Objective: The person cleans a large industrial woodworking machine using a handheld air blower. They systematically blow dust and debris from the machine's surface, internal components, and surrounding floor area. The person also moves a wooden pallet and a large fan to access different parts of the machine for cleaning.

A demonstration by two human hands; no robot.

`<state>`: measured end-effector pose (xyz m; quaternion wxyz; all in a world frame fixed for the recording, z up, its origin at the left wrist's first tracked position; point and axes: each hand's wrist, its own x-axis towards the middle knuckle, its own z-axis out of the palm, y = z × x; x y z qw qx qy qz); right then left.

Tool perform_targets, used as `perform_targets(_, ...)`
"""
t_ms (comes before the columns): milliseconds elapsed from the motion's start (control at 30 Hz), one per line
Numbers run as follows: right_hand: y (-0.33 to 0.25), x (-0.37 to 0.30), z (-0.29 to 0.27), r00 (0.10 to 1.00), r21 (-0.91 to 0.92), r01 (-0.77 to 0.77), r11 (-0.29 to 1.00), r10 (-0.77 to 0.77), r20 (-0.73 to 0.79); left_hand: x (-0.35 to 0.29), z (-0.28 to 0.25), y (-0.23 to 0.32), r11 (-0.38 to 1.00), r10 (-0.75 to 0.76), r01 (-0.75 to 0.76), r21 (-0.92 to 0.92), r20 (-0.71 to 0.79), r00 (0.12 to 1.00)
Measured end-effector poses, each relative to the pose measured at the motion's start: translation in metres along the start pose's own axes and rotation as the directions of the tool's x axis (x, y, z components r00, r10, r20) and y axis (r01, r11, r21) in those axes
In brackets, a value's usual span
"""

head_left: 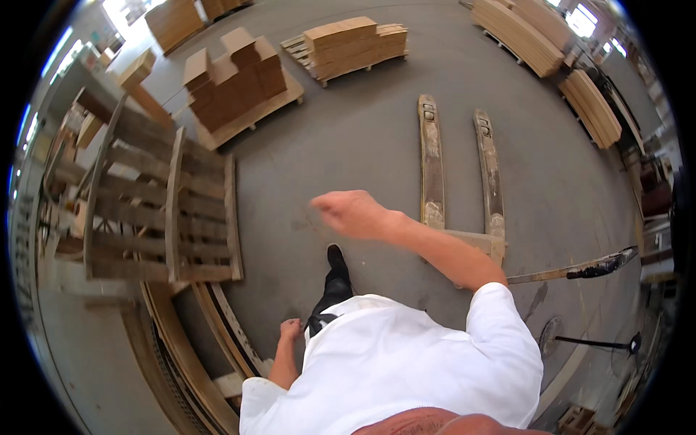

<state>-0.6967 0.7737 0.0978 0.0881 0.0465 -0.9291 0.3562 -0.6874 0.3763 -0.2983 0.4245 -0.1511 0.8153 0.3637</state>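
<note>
My right arm reaches across in front of my white shirt. At its end, my right hand [346,212] hangs over the grey floor with its fingers curled in and nothing seen in them. Down by my left hip is my left hand [291,329], small in view and loosely closed, holding nothing that I can see. A pallet jack [467,239] stands to the right of my right hand, its two worn forks pointing away from me. Its handle [602,267] sticks out to the right. Neither hand touches it. One black shoe [334,255] shows below my right hand.
A wooden pallet [174,206] stands on edge at the left, with long boards [225,326] beneath it. Farther off, pallets carry stacked brown panels [239,87] and lighter panels [355,47]. More board stacks [518,36] lie at the far right. A round-based stand [551,336] is at right.
</note>
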Motion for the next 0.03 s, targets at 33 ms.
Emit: perform_targets(33, 0.0791, 0.0068, 0.0273, 0.987, -0.068, -0.155, 0.986, 0.157, 0.022, 0.0241, -0.0004, 0.0227, 0.987, 0.083, -0.075, 0.145, -0.049, 0.995)
